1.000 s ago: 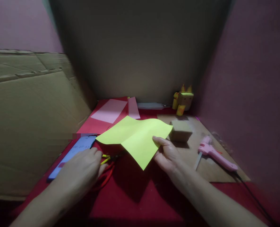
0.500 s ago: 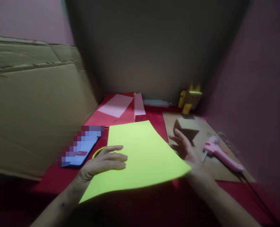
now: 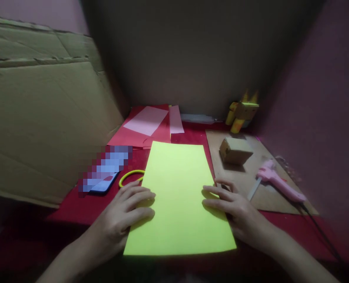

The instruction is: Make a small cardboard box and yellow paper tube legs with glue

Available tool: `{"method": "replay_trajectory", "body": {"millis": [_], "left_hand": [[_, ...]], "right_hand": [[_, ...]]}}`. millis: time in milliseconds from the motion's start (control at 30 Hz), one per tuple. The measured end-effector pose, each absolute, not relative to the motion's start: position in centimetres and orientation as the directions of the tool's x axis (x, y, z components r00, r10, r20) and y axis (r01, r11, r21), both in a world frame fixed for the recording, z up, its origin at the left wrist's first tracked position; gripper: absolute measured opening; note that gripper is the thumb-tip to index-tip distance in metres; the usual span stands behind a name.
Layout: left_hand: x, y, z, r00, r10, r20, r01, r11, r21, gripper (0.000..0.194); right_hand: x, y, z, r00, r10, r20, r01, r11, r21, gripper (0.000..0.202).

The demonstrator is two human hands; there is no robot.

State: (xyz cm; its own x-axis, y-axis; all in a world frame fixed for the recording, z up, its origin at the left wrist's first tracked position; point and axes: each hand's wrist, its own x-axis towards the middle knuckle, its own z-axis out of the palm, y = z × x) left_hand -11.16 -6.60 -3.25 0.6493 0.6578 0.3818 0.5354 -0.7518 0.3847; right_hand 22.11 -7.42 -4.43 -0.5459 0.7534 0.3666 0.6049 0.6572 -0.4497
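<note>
A yellow-green sheet of paper point(image 3: 178, 200) lies in front of me, its near edge reaching past the table's front edge. My left hand point(image 3: 127, 212) grips its left side, fingers on top and thumb out of sight. On the opposite side my right hand point(image 3: 230, 202) holds the sheet the same way, two fingers resting on its face. A yellow loop point(image 3: 130, 175) pokes out from under the paper's left edge; whatever it belongs to is hidden.
A phone point(image 3: 105, 179), partly blurred out, lies at left beside a cardboard panel point(image 3: 41, 129). Red and pink papers point(image 3: 146, 120) are behind. On a cardboard mat point(image 3: 221, 173) at right sit a small cardboard box point(image 3: 236, 151) and a pink glue gun point(image 3: 280, 182). A yellow cardboard figure point(image 3: 243, 114) stands behind.
The sheet has turned straight and flattened. My right hand has come back from beside the cardboard box and taken the sheet's right side. My left hand stays on the left side.
</note>
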Motion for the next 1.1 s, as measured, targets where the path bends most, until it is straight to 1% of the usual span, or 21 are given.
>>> {"method": "replay_trajectory", "body": {"millis": [67,167,233,300,367,433,467,533,633,733,900,933,1067,1100], "left_hand": [[-10.8,-6.6,-3.6,0.650,0.645,0.403,0.530,-0.764,0.368,0.030],[-10.7,-6.5,-4.0,0.624,0.661,0.418,0.486,-0.746,0.455,0.019],[-10.5,-6.3,-4.0,0.586,0.702,0.406,0.484,-0.704,0.520,0.012],[-10.0,-6.1,-3.8,0.514,0.774,0.370,0.529,-0.625,0.574,0.010],[-9.5,-5.8,-3.3,0.412,0.860,0.301,0.589,-0.503,0.632,0.010],[-8.9,-5.3,-2.8,0.305,0.933,0.191,0.624,-0.347,0.701,0.015],[-8.6,-5.0,-2.5,0.257,0.959,0.122,0.637,-0.263,0.724,0.019],[-8.2,-4.3,-2.0,0.173,0.985,0.001,0.694,-0.123,0.709,0.026],[-7.9,-3.5,-1.5,0.122,0.989,-0.086,0.790,-0.044,0.612,0.033],[-7.9,-2.9,-1.3,0.151,0.980,-0.128,0.824,-0.053,0.564,0.034],[-7.7,-2.8,-1.3,0.211,0.975,-0.069,0.840,-0.145,0.523,0.027],[-7.7,-2.9,-1.4,0.222,0.974,-0.054,0.842,-0.163,0.514,0.025],[-7.8,-3.1,-2.2,0.192,0.981,0.004,0.891,-0.176,0.418,0.021],[-7.9,-3.1,-2.5,0.191,0.981,0.038,0.893,-0.190,0.407,0.025]], "right_hand": [[22.4,-7.8,-4.2,-0.544,0.747,0.382,0.574,0.663,-0.480,0.037],[22.5,-8.1,-3.8,-0.536,0.746,0.396,0.497,0.658,-0.566,0.034],[22.5,-8.3,-3.7,-0.496,0.787,0.366,0.499,0.603,-0.622,0.023],[22.2,-8.3,-3.8,-0.397,0.864,0.310,0.544,0.494,-0.678,0.017],[21.9,-8.1,-3.9,-0.260,0.937,0.232,0.575,0.343,-0.742,0.015],[21.5,-7.7,-3.9,-0.153,0.977,0.148,0.562,0.209,-0.800,0.016],[21.3,-7.4,-3.8,-0.127,0.986,0.112,0.543,0.164,-0.824,0.020],[20.9,-6.8,-3.6,-0.116,0.990,0.077,0.516,0.126,-0.847,0.026],[20.5,-5.8,-3.0,-0.108,0.991,0.074,0.577,0.124,-0.807,0.023],[20.3,-5.0,-2.5,-0.092,0.994,0.058,0.682,0.105,-0.724,0.013],[20.2,-4.3,-2.4,-0.112,0.993,0.028,0.747,0.103,-0.657,0.003],[20.1,-4.2,-2.5,-0.113,0.993,0.020,0.760,0.100,-0.642,0.003],[20.0,-4.3,-2.9,-0.108,0.994,0.006,0.825,0.093,-0.557,0.019],[20.0,-4.3,-2.9,-0.109,0.994,0.003,0.835,0.093,-0.542,0.022]]}}
